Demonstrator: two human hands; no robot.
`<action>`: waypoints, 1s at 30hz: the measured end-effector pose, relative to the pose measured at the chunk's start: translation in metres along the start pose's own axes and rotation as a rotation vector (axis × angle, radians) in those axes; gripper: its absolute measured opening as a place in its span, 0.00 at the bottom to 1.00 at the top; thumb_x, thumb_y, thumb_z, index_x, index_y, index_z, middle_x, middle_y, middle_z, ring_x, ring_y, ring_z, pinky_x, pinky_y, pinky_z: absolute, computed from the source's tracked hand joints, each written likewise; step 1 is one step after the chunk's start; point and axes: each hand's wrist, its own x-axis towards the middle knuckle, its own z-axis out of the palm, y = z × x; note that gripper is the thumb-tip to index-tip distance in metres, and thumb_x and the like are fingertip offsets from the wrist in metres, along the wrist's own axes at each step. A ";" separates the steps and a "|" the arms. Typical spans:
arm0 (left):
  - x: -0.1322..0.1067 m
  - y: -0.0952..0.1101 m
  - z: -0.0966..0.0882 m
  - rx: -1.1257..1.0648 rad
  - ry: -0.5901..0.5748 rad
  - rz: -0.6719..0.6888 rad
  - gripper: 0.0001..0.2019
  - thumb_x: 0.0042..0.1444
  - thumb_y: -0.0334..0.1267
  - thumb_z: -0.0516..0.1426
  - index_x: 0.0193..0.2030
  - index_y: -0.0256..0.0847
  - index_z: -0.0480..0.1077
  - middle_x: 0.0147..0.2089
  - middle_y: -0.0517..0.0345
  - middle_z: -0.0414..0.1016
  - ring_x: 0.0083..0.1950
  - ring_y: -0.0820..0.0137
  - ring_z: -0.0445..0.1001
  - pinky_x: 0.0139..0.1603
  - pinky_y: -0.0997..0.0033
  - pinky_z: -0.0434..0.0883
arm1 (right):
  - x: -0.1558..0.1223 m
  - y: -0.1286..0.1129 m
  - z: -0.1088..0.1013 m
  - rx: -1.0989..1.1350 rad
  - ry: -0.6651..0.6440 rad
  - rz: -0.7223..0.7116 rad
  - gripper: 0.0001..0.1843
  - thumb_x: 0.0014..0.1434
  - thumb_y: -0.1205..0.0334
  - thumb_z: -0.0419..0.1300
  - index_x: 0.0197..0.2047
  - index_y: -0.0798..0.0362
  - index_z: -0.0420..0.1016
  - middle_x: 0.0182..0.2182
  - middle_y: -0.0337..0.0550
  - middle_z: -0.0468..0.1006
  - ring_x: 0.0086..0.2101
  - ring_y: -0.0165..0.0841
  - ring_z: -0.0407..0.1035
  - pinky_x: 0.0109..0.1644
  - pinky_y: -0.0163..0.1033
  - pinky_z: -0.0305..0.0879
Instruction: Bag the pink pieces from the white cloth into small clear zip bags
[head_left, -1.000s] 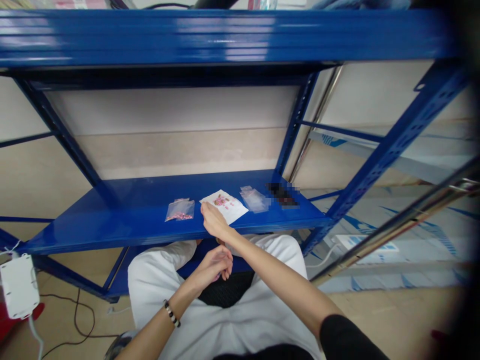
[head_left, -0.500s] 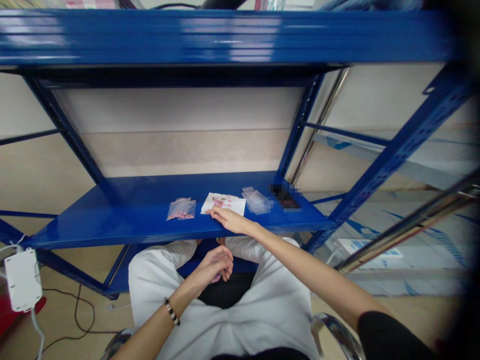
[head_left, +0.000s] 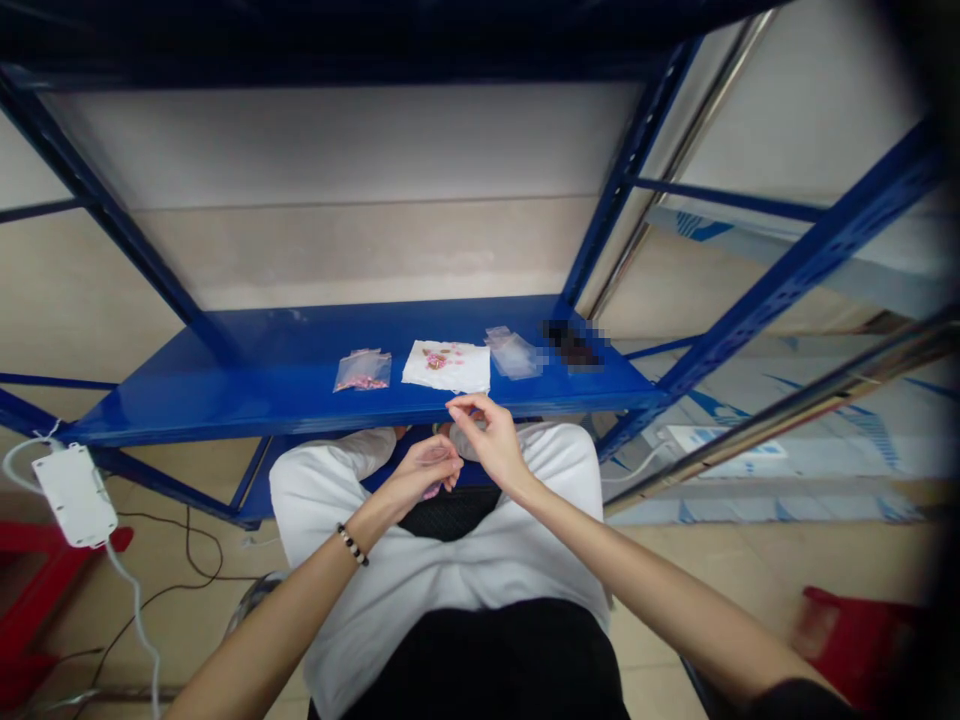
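My left hand (head_left: 426, 468) is held above my lap with its fingers curled closed; a bit of pink shows beneath them, too small to name. Close beside it, my right hand (head_left: 489, 436) is in front of the shelf edge, thumb and forefinger pinched together. Whatever may be between those fingertips is too small to make out. Just beyond the right hand, a white sheet (head_left: 469, 372) lies on the blue shelf. Small pink and brownish pieces (head_left: 437, 360) are scattered on it. Left of the sheet is a clear zip bag (head_left: 363, 369) with pink pieces at its bottom.
Clear plastic bags (head_left: 516, 354) lie right of the sheet, beside a dark blurred-out object (head_left: 574, 346). The blue shelf (head_left: 247, 385) has uprights at both sides. A white box (head_left: 75, 495) with cables hangs at its left. Red stools (head_left: 847, 645) stand on the floor.
My right hand has drawn back from the pieces on the white sheet to beside my left hand. The left hand stays curled over my lap. The view has tilted down.
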 end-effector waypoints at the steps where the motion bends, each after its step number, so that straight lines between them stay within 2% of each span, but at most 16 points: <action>1: -0.001 -0.001 0.000 0.026 -0.001 -0.008 0.15 0.50 0.44 0.65 0.37 0.37 0.68 0.29 0.59 0.71 0.26 0.77 0.68 0.28 0.77 0.62 | -0.011 0.000 0.002 0.034 -0.002 0.055 0.10 0.61 0.55 0.60 0.40 0.52 0.79 0.37 0.45 0.80 0.39 0.36 0.73 0.43 0.39 0.66; 4: -0.002 -0.003 0.001 0.072 -0.010 -0.022 0.17 0.50 0.45 0.66 0.41 0.36 0.71 0.27 0.59 0.70 0.25 0.76 0.67 0.25 0.77 0.58 | -0.032 0.004 0.005 0.108 -0.036 0.161 0.11 0.58 0.55 0.63 0.40 0.52 0.79 0.37 0.45 0.81 0.38 0.37 0.74 0.44 0.42 0.67; 7: -0.001 -0.003 0.001 0.064 -0.014 -0.026 0.19 0.49 0.43 0.66 0.45 0.35 0.72 0.25 0.60 0.70 0.25 0.76 0.67 0.23 0.78 0.55 | -0.040 0.008 0.006 0.092 -0.074 0.151 0.11 0.57 0.55 0.64 0.40 0.51 0.79 0.39 0.45 0.81 0.40 0.38 0.73 0.47 0.44 0.67; 12: 0.000 -0.001 0.003 0.017 -0.021 -0.058 0.15 0.47 0.41 0.67 0.36 0.36 0.70 0.24 0.62 0.68 0.24 0.76 0.68 0.23 0.78 0.57 | -0.039 0.007 0.004 -0.032 -0.110 0.068 0.07 0.58 0.56 0.64 0.36 0.50 0.79 0.34 0.44 0.78 0.39 0.38 0.71 0.47 0.44 0.66; 15: 0.000 -0.001 0.004 -0.023 -0.013 -0.067 0.14 0.47 0.40 0.67 0.35 0.35 0.69 0.23 0.61 0.68 0.24 0.76 0.68 0.23 0.78 0.58 | -0.039 0.005 0.003 -0.106 -0.121 -0.002 0.07 0.60 0.57 0.63 0.34 0.49 0.79 0.38 0.45 0.77 0.43 0.40 0.69 0.51 0.47 0.63; 18: -0.002 0.000 0.005 -0.144 -0.022 -0.044 0.14 0.48 0.39 0.67 0.37 0.34 0.70 0.25 0.61 0.69 0.25 0.76 0.69 0.27 0.76 0.63 | -0.038 0.004 0.001 -0.146 -0.151 -0.051 0.11 0.65 0.58 0.57 0.35 0.49 0.80 0.44 0.47 0.75 0.48 0.40 0.67 0.55 0.48 0.60; 21: -0.003 0.001 0.006 -0.270 -0.030 -0.026 0.15 0.47 0.38 0.68 0.39 0.34 0.72 0.27 0.60 0.70 0.27 0.75 0.71 0.32 0.73 0.68 | -0.035 0.007 -0.001 -0.148 -0.207 -0.053 0.11 0.65 0.57 0.57 0.34 0.50 0.79 0.44 0.47 0.74 0.48 0.40 0.66 0.56 0.48 0.59; 23: -0.003 0.003 0.006 -0.288 -0.054 -0.027 0.17 0.47 0.38 0.68 0.42 0.33 0.74 0.33 0.54 0.75 0.33 0.71 0.74 0.38 0.70 0.71 | -0.033 0.010 -0.002 -0.112 -0.224 -0.034 0.11 0.64 0.56 0.58 0.33 0.51 0.77 0.43 0.47 0.74 0.48 0.40 0.67 0.54 0.46 0.60; 25: -0.002 0.004 0.006 -0.249 -0.063 -0.012 0.19 0.50 0.41 0.67 0.46 0.33 0.75 0.41 0.48 0.77 0.41 0.66 0.77 0.46 0.64 0.73 | -0.030 0.014 -0.004 -0.060 -0.218 -0.006 0.13 0.64 0.55 0.57 0.32 0.52 0.75 0.41 0.47 0.74 0.45 0.38 0.68 0.50 0.43 0.63; 27: 0.000 0.004 0.005 -0.137 -0.023 0.032 0.19 0.53 0.45 0.65 0.46 0.33 0.76 0.44 0.46 0.79 0.46 0.62 0.77 0.51 0.61 0.72 | -0.028 0.017 -0.006 -0.038 -0.210 0.022 0.13 0.65 0.54 0.55 0.32 0.52 0.73 0.37 0.45 0.74 0.40 0.36 0.69 0.45 0.41 0.64; 30: 0.002 0.003 0.002 0.081 0.100 0.136 0.18 0.56 0.50 0.61 0.39 0.33 0.77 0.38 0.49 0.80 0.42 0.64 0.78 0.48 0.63 0.73 | -0.026 0.018 -0.011 -0.071 -0.210 0.060 0.14 0.66 0.53 0.54 0.33 0.52 0.71 0.31 0.41 0.74 0.34 0.34 0.68 0.41 0.39 0.63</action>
